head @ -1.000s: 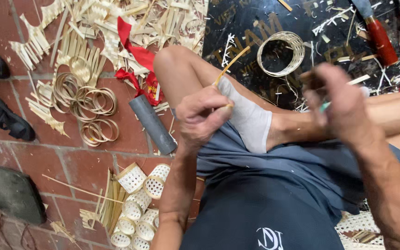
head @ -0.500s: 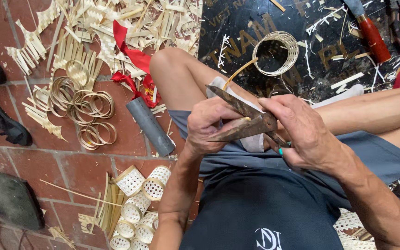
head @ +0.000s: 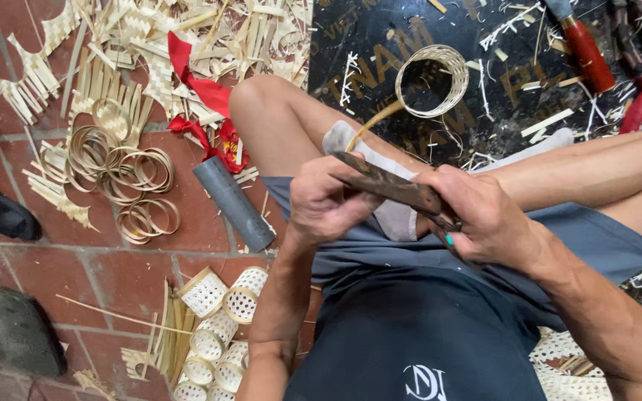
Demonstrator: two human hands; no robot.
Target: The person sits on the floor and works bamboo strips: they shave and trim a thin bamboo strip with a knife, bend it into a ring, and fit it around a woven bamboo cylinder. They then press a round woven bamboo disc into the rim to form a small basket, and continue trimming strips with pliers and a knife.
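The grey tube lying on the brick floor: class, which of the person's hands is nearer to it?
Left. The left hand is just right of the grey tube, with a small gap between them. The right hand lies further right, beyond the left hand, gripping the dark knife.

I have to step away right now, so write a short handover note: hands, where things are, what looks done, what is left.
Left hand: closed on a thin bamboo strip over the knee.
Right hand: grips a dark knife, blade lying across the strip by the left fingers.
Strip's far end curls into a woven ring on the black board.
Done: small woven baskets stacked on the brick floor, bamboo hoops piled nearby.
Left: this strip is still under the knife, not laid down.
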